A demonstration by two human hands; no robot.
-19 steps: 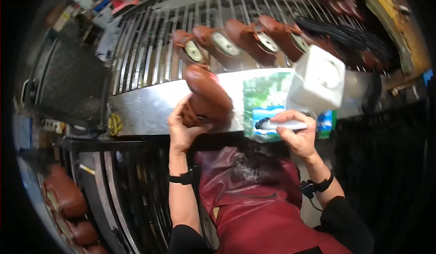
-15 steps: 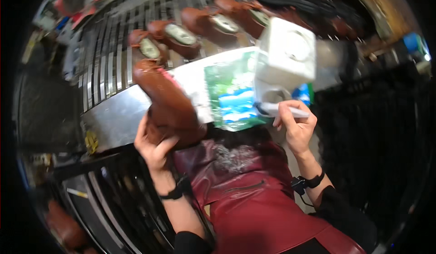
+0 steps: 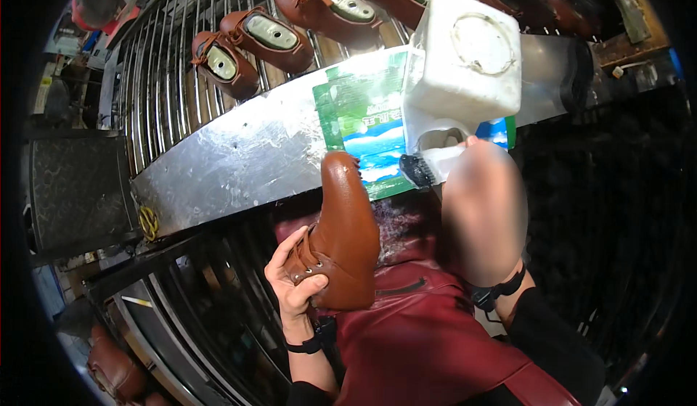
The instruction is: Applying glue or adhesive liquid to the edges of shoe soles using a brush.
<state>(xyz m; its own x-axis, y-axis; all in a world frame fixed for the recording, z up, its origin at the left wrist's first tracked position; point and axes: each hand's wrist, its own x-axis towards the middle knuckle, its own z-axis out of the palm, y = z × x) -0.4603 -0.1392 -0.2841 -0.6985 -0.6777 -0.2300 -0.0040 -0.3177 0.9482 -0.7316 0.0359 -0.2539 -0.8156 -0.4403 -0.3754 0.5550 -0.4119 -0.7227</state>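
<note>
One brown laced shoe [image 3: 347, 235] at frame centre, firmly gripped by our left hand [image 3: 292, 295], one black-bristled brush [image 3: 421, 170] right of centre, held in our blurred right hand [image 3: 485, 210]

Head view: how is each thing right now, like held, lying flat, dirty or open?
Left hand: curled around the shoe
Right hand: blurred, holding the brush
Shoe: held, laces threaded
Brush: held, bristles dark, off the shoe
Packet: flat on the bench
Jug: covering part of the packet; can't tell if open
Other shoes: lined up on the rack
Apron: worn, marked whitish
</note>
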